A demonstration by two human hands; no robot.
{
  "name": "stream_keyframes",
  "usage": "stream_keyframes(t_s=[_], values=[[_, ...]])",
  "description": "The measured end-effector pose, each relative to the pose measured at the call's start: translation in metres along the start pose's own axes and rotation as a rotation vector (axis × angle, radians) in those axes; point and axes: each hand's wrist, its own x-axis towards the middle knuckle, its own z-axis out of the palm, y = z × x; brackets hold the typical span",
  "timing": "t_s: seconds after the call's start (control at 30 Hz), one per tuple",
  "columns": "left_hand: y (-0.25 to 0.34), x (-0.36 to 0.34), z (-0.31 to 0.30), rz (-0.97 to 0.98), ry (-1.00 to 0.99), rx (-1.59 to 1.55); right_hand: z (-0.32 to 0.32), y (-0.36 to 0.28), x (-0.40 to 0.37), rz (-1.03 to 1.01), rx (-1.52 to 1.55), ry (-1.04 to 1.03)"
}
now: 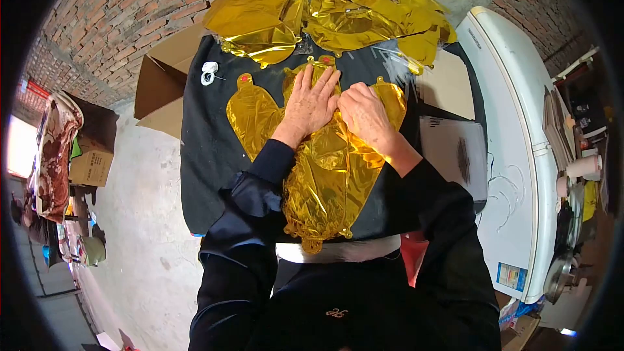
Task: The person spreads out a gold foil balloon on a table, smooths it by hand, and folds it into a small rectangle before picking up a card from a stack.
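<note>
A flat gold foil balloon (322,185) lies on the black-covered table, its lobes spread left and right and its long part towards my body. My left hand (309,104) rests flat on its upper middle, fingers stretched out and slightly apart. Just to the right, touching or nearly touching it, my right hand (367,116) has its fingers curled down against the foil; what they hold, if anything, is hidden beneath them. Small red marks show on tabs at the left lobe and above my left hand.
More gold foil balloons (260,16) lie across the table's far edge. A white string bundle (208,73) sits at the far left, beside an open cardboard box (159,94). Flat sheets (448,84) and a clear plastic packet (455,153) lie right, near a white fridge (513,156).
</note>
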Motion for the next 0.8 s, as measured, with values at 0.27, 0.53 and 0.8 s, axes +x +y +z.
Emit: stream_keyframes(t_s=[0.27, 0.53, 0.8], values=[[-0.004, -0.001, 0.007, -0.006, 0.065, -0.039, 0.005, 0.02, 0.016, -0.042, -0.018, -0.004], [-0.003, 0.0, 0.002, -0.02, 0.066, -0.029, 0.03, 0.061, 0.052, -0.016, -0.114, -0.056], [0.002, 0.0, 0.003, -0.053, -0.021, -0.005, -0.025, 0.06, 0.012, 0.078, -0.284, 0.129]])
